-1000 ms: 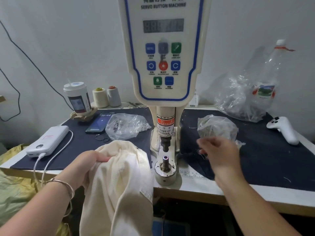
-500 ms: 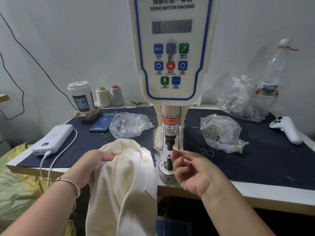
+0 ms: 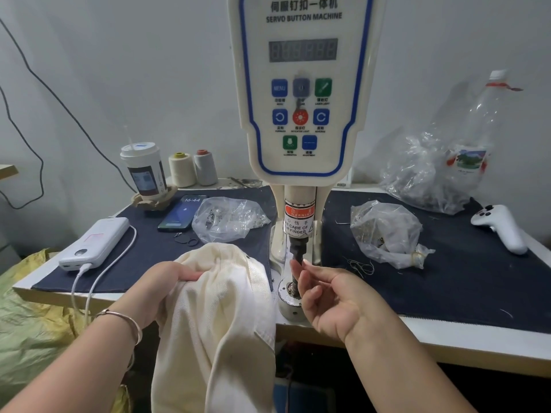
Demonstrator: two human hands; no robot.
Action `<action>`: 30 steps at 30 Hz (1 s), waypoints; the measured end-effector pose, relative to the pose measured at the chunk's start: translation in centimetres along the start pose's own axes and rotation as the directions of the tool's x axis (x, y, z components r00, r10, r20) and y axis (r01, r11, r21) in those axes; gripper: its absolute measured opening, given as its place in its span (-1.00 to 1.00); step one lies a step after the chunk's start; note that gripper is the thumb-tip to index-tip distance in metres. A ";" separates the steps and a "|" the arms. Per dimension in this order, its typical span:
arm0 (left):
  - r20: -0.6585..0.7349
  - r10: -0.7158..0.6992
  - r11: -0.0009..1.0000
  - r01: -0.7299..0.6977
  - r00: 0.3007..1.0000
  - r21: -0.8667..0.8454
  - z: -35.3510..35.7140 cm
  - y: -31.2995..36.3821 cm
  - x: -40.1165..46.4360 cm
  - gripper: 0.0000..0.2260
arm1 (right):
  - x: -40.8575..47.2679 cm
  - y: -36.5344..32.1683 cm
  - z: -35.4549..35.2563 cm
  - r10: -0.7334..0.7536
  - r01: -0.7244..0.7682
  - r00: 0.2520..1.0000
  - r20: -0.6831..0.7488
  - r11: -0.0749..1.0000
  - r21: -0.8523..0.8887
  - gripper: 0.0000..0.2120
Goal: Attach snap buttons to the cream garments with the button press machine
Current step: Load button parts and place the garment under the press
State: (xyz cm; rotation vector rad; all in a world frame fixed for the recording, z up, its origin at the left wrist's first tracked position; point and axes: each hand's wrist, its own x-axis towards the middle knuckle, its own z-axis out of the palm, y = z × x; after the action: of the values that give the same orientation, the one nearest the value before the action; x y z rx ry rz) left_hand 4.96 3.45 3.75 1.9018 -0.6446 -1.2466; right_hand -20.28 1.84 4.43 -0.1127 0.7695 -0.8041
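I see my left hand [image 3: 161,289] gripping the cream woven garment [image 3: 220,317], bunched just left of the white servo button press machine [image 3: 301,93] and hanging over the worktop [image 3: 447,338] edge. My right hand [image 3: 331,296] pinches something tiny at the machine's black punch [image 3: 298,251]; I cannot tell what.

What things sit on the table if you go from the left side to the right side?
Power bank → cup → phone → left bag → machine → right bag → controller.
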 end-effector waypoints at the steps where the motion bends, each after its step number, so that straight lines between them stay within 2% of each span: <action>1: -0.002 0.004 1.000 -0.004 1.000 0.003 0.1 0.1 -0.1 -0.41 | -0.1 0.1 0.1 0.000 0.000 1.000 0.001 1.000 0.007 -0.86; 6: 0.025 0.014 1.000 -0.014 1.000 -0.002 -0.1 -0.1 -0.1 -0.42 | -0.6 0.5 0.4 0.003 -0.005 1.000 0.018 0.996 0.089 -0.89; 9: -0.004 0.037 0.999 -0.037 0.999 0.012 0.1 -0.2 0.1 -0.48 | -0.8 0.8 0.5 -0.005 0.001 1.000 0.030 0.991 0.133 -0.93; 13: -0.005 -0.013 1.000 0.013 1.000 0.009 -0.3 -0.5 0.2 -0.41 | -1.1 1.0 0.4 -0.043 0.039 0.999 0.023 0.988 0.147 -0.92; 19: -0.005 -0.029 0.999 0.029 1.000 0.032 -0.5 -0.4 1.0 -0.46 | -1.5 2.2 0.1 -0.135 0.136 0.991 -0.015 0.975 0.173 -0.66; 21: 0.004 -0.031 0.998 0.031 0.999 0.054 -0.8 -0.2 1.4 -0.49 | -1.6 3.4 0.2 -0.224 0.228 0.974 -0.042 0.966 0.123 -0.65; 23: 0.026 -0.009 0.997 0.007 1.000 0.073 -1.0 0.3 1.6 -0.53 | -1.5 4.8 0.6 -0.306 0.309 0.947 -0.098 0.951 0.024 -0.75; 26: 0.031 0.060 0.990 -0.063 0.998 0.125 -1.6 0.8 2.2 -0.59 | -0.7 6.6 1.7 -0.360 0.351 0.925 -0.122 0.932 -0.091 -0.84; 29: 0.060 0.016 0.995 -0.021 0.998 0.093 -2.3 0.5 2.4 -0.62 | 1.0 8.3 4.2 -0.318 0.304 0.948 -0.025 0.924 -0.232 -0.86; 30: 0.083 0.018 0.997 -0.024 0.996 0.079 -2.4 0.4 2.5 -0.64 | 1.8 8.6 5.4 -0.349 0.338 0.937 0.031 0.878 -0.339 -0.85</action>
State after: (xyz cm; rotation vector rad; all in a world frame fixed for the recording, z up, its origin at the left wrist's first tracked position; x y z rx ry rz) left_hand 8.20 2.12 3.28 1.9112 -0.7663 -1.3090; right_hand -10.74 5.64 4.14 -0.5632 0.9281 -1.0049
